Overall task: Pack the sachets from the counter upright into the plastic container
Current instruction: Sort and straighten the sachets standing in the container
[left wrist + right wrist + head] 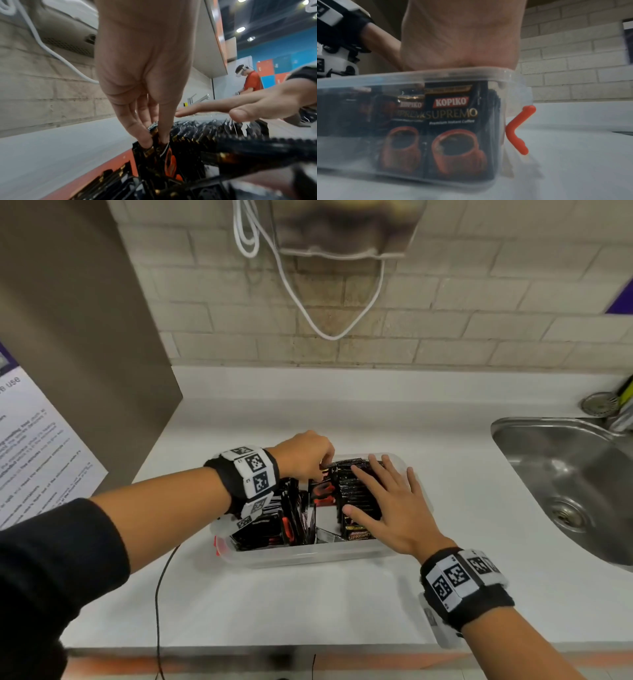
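Observation:
A clear plastic container point(308, 556) with red clips point(517, 128) stands on the white counter, holding several black coffee sachets point(356, 494) packed upright. My left hand point(310, 455) reaches into the far left part of the container and pinches the top of one black sachet point(157, 136) between fingers and thumb. My right hand point(387, 498) lies flat with spread fingers on the tops of the upright row at the right side. Through the container wall in the right wrist view, the front sachets point(455, 129) show red cups. On the left side other sachets point(260, 529) lean loosely.
A steel sink point(579, 487) is set into the counter at the right. A grey panel point(78, 337) stands at the left, with a printed notice point(34, 446) below it. White cable point(308, 302) hangs on the brick wall. A black cord point(159, 594) runs over the counter's front edge.

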The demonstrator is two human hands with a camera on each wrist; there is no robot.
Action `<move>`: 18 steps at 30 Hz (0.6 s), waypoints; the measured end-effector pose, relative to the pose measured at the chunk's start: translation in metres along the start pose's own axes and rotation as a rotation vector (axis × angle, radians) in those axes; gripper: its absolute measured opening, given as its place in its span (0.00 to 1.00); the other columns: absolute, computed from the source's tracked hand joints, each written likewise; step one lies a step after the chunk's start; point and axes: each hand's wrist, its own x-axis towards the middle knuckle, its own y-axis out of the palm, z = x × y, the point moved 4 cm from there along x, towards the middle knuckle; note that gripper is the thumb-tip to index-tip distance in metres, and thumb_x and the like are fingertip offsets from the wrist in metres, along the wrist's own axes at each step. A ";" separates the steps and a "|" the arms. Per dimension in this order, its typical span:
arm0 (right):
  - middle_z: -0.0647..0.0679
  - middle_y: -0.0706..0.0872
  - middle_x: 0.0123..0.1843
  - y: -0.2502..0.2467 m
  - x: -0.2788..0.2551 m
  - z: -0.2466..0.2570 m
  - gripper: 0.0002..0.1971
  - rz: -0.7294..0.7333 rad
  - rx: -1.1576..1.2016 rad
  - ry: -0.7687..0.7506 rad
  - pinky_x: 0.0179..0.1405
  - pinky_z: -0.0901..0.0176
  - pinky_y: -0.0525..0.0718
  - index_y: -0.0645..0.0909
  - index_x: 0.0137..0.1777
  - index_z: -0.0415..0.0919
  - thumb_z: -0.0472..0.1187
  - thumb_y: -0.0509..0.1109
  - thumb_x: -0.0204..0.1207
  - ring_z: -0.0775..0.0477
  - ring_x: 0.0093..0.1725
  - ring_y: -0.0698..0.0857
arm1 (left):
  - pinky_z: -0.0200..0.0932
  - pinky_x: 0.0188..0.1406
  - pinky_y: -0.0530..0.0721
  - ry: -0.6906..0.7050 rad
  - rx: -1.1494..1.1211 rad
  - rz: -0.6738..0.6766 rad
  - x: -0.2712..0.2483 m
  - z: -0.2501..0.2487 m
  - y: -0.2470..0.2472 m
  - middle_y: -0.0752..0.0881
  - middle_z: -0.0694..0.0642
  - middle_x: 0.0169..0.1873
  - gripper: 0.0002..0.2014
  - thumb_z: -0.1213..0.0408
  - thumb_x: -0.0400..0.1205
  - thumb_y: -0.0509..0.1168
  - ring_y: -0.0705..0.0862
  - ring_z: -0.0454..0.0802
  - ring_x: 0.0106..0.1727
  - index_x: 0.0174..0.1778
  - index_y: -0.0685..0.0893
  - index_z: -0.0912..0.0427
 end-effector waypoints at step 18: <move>0.54 0.45 0.91 0.012 0.002 -0.005 0.45 0.074 0.005 0.008 0.85 0.35 0.30 0.52 0.87 0.67 0.85 0.38 0.70 0.52 0.89 0.36 | 0.45 0.36 0.73 -0.004 0.199 -0.097 -0.003 -0.013 0.000 0.81 0.49 0.44 0.16 0.50 0.80 0.73 0.78 0.50 0.43 0.44 0.73 0.54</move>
